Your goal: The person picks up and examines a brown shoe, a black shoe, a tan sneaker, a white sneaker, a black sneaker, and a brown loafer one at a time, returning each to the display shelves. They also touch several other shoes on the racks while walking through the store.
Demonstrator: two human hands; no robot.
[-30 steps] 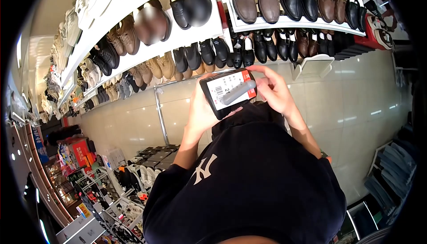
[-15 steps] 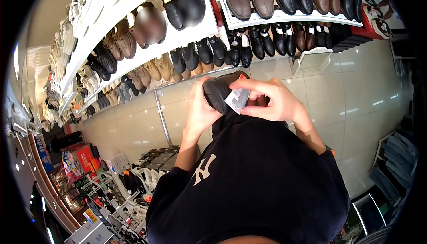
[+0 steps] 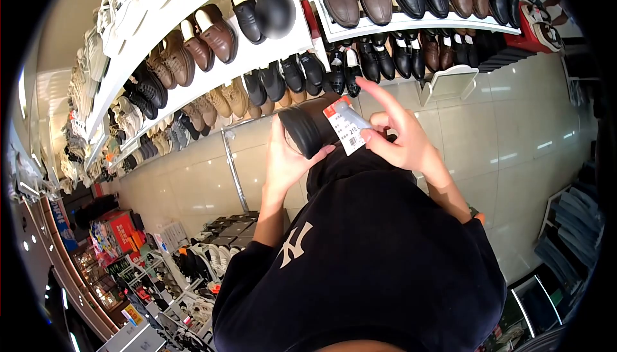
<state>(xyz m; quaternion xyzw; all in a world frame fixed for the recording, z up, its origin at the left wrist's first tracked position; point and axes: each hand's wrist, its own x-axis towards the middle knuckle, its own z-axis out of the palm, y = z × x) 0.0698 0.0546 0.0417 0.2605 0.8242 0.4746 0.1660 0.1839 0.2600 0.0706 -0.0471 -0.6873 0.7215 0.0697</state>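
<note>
A black shoe (image 3: pixel 307 125) is held in front of my chest, gripped from below and behind by my left hand (image 3: pixel 283 159). My right hand (image 3: pixel 393 135) pinches a white and red price tag with a barcode (image 3: pixel 346 128) that hangs beside the shoe, index finger stretched up along it. My dark sweatshirt with a white logo (image 3: pixel 360 268) fills the lower middle and hides the shoe's far end.
White wall shelves (image 3: pixel 411 26) carry rows of black, brown and tan shoes (image 3: pixel 270 82). A small white stand (image 3: pixel 450 81) sits on the glossy tiled floor (image 3: pixel 501 153). Shoe racks and boxes (image 3: pixel 193 262) crowd the lower left; folded clothes (image 3: pixel 565 236) lie at right.
The shoe has been turned, so its labelled sole no longer faces me. My right hand went from covering the shoe to lifting the tag out beside it, fingers spread.
</note>
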